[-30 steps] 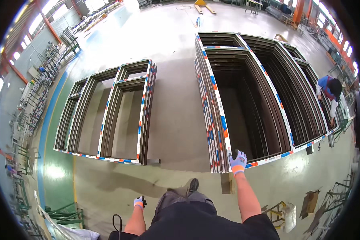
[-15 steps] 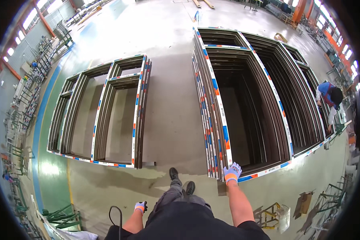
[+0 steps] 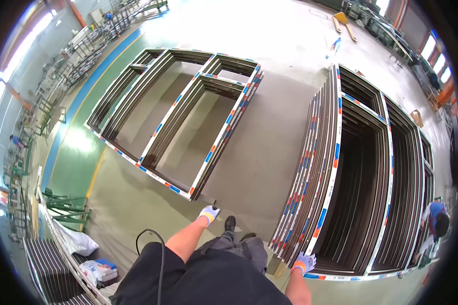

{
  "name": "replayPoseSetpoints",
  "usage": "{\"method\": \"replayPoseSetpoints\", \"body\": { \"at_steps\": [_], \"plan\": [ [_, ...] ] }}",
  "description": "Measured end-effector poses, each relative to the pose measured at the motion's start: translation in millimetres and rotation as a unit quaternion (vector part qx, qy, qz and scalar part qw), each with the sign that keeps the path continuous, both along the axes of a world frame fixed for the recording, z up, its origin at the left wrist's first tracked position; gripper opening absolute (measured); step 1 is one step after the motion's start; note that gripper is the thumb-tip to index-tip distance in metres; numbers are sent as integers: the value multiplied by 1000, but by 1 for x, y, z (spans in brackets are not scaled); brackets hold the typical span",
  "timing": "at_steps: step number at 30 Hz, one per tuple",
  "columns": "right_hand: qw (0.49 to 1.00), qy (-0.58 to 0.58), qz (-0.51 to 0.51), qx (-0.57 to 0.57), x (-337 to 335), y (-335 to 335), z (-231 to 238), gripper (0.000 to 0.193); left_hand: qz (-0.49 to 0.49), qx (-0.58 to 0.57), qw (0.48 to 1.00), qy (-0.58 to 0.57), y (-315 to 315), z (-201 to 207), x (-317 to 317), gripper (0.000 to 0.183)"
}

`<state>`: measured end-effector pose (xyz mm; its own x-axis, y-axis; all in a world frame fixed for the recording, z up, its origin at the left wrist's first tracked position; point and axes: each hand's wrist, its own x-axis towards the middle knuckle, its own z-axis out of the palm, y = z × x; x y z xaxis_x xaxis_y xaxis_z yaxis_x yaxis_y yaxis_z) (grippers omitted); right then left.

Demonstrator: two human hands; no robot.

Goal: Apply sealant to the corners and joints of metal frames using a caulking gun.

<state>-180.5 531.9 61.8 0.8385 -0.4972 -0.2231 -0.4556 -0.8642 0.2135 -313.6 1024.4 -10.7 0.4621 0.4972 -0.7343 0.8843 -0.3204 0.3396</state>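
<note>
My right hand, in a light purple and orange glove, grips the near left corner of the top window frame on a tall stack to the right. The stacked frames are dark brown, edged with white, blue and red protective tape. My left hand, gloved alike, is held out ahead of my body, just short of the near corner of a lower window frame stack on the left. Its fingers look curled, with a small dark thing at their tips that I cannot make out.
A co-worker bends at the far right end of the tall stack. Green metal stands, white bags and dark profiles lie at the lower left. A yellow pallet truck stands at the back.
My view has turned left, so both stacks appear shifted right and tilted. My left hand has reached forward toward the lower stack. The right hand stays at the tall stack's corner.
</note>
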Motion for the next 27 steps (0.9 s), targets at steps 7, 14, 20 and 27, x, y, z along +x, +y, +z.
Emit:
{"method": "replayPoseSetpoints", "body": {
  "at_steps": [7,14,20,27],
  "plan": [
    [999,53,-4,-4,3,-2,4,63,-1,-48,998,44,-23,19,44,47],
    [1000,12,14,-1,5,-8,2,53,25,-40,991,127,-13,22,6,52],
    [1000,8,18,-14,-2,-17,-16,44,11,-34,983,180,-14,35,-22,57],
    [999,44,-3,-31,-2,-36,-30,45,15,-59,987,148,-32,14,-15,59]
  ]
}}
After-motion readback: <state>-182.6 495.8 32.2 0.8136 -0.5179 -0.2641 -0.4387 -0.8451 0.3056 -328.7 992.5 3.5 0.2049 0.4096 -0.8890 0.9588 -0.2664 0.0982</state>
